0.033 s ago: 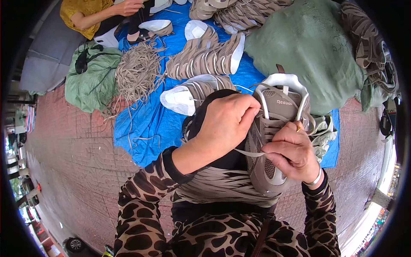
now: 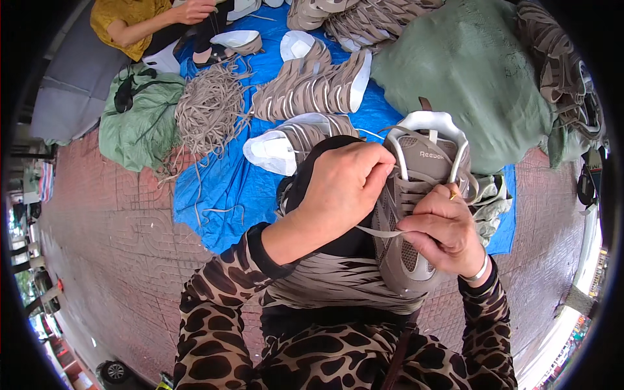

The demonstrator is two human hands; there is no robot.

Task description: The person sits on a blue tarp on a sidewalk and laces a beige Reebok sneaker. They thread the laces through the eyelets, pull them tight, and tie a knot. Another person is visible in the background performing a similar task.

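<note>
A grey-brown sneaker (image 2: pixel 404 260) with a white tongue and heel loop lies on my lap, toe toward me. My left hand (image 2: pixel 344 185) reaches across it, fingers closed on its upper lacing beside the tongue. My right hand (image 2: pixel 445 234) rests against the sneaker's right side. Its thumb and fingers pinch a flat beige lace (image 2: pixel 380 232) that runs across the shoe's middle. Both forearms wear leopard-print sleeves, and the right wrist has a white bangle.
A blue tarp (image 2: pixel 221 188) lies ahead on brick paving (image 2: pixel 110 240). On it are a loose sneaker (image 2: pixel 279 146), a row of stacked sneakers (image 2: pixel 312 91) and a heap of beige laces (image 2: pixel 211 110). Green sacks sit at right (image 2: pixel 468 71) and left (image 2: pixel 140 120). Another person (image 2: pixel 143 26) works at top left.
</note>
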